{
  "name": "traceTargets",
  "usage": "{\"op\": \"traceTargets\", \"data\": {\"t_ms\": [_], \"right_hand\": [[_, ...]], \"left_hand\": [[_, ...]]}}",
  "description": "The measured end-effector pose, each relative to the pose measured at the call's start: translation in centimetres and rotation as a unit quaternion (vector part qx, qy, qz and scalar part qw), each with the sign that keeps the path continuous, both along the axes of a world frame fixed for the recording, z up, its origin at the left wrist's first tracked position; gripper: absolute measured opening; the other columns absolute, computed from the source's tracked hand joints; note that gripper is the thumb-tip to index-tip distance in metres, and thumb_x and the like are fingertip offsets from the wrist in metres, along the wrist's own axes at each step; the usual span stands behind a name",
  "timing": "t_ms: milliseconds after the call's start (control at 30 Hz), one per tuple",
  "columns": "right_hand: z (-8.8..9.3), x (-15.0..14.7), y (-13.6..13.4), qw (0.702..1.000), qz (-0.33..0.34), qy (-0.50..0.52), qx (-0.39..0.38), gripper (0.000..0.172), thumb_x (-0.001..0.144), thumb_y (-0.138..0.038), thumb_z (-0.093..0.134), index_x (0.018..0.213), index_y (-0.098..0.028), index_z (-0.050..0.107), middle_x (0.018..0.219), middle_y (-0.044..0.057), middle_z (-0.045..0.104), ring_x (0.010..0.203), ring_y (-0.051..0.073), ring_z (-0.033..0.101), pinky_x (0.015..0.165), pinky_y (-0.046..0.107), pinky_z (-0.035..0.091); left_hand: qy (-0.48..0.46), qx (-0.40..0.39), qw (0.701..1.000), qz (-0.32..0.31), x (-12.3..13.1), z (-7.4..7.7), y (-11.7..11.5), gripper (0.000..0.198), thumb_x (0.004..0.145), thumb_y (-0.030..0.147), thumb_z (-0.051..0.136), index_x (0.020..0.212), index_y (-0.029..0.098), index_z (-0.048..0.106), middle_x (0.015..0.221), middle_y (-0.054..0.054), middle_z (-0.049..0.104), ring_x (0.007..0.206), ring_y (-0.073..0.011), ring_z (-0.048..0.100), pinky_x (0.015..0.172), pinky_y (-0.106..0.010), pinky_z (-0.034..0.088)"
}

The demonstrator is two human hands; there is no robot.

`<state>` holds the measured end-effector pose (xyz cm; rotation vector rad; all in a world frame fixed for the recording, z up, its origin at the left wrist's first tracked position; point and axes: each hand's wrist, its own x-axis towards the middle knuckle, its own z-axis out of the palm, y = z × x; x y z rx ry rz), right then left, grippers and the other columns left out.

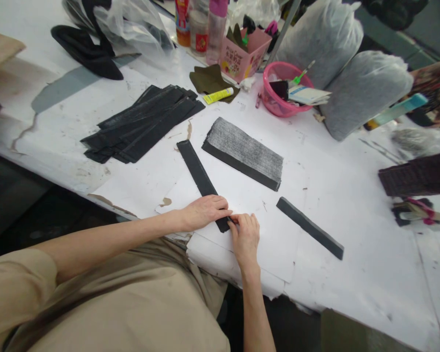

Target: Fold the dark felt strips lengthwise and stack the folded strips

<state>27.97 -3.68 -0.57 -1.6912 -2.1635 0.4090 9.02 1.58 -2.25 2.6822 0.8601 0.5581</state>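
A long black strip [198, 171] lies on white paper [264, 230] near the table's front edge. My left hand [203, 211] rests flat over its near end, fingers pressed down on it. My right hand [245, 234] pinches the very tip of the same strip with its fingertips. A second black strip [310, 227] lies apart to the right. Behind them sits a thick block [244, 152] with a grey top and black edge. A pile of several black strips [143, 122] lies to the left.
A pink bowl [278, 105] with tools, a pink box [242, 56], bottles [200, 29] and a yellow tube [218, 96] stand at the back. Grey bagged bundles [363, 93] fill the back right. Dark fabric and plastic bags [106, 34] lie at the back left.
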Motion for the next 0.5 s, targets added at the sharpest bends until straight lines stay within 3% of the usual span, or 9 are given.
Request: {"op": "traceTargets", "data": {"t_ms": [200, 500], "right_hand": [[-0.12, -0.14, -0.12, 1.000, 0.001, -0.003, 0.007, 0.008, 0.093, -0.021, 0.049, 0.087, -0.023, 0.055, 0.084, 0.001, 0.060, 0.085, 0.020, 0.052, 0.105, 0.046, 0.031], [-0.60, 0.45, -0.23, 0.999, -0.009, 0.032, 0.008, 0.009, 0.093, -0.027, 0.053, 0.086, -0.023, 0.057, 0.081, -0.001, 0.061, 0.082, 0.018, 0.054, 0.107, 0.045, 0.029]], "left_hand": [[-0.008, 0.023, 0.999, -0.021, 0.19, 0.29, -0.25, 0.020, 0.091, 0.013, 0.055, 0.109, 0.015, 0.061, 0.106, -0.009, 0.062, 0.105, -0.0187, 0.055, 0.095, -0.034, 0.046], [0.003, 0.034, 0.999, -0.033, 0.31, -0.39, -0.47, 0.017, 0.093, 0.016, 0.052, 0.106, 0.013, 0.061, 0.101, -0.009, 0.062, 0.101, -0.0188, 0.055, 0.093, -0.034, 0.047]]}}
